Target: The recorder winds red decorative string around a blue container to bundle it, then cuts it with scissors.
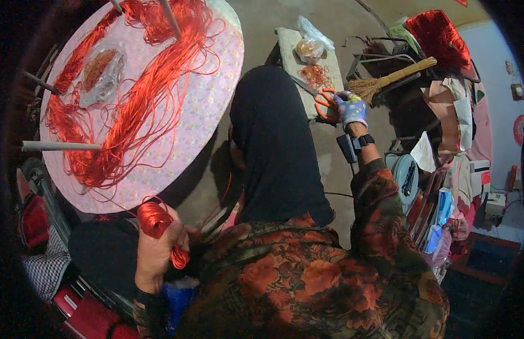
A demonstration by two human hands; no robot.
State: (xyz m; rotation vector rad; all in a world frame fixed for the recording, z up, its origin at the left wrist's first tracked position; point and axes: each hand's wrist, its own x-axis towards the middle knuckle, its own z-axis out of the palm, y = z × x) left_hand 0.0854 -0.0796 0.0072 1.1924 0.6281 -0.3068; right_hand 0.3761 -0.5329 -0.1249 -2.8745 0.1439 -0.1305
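Observation:
A wound bundle of shiny red cord [154, 219] is gripped in my bare left hand [160, 248], and a loop of it shows below the fingers. From it a strand runs up to the large loose hank of red cord [132, 118] on the round table. Out to the right, my right hand [352, 108], in a blue and yellow dotted glove, has its fingers closed at the orange handles of a pair of scissors [326, 105]. The scissors lie across the edge of a narrow pale bench [290, 48]. Just beyond them is a small heap of orange-red loops [314, 76].
Several posts, one a grey rod [61, 146], stand around the hank on the round table [217, 85]. A clear plastic bag [104, 73] lies inside the hank. Right of the bench are a straw broom [397, 76] and a red bundle [437, 39]. My dark-clothed leg [273, 147] lies between table and bench.

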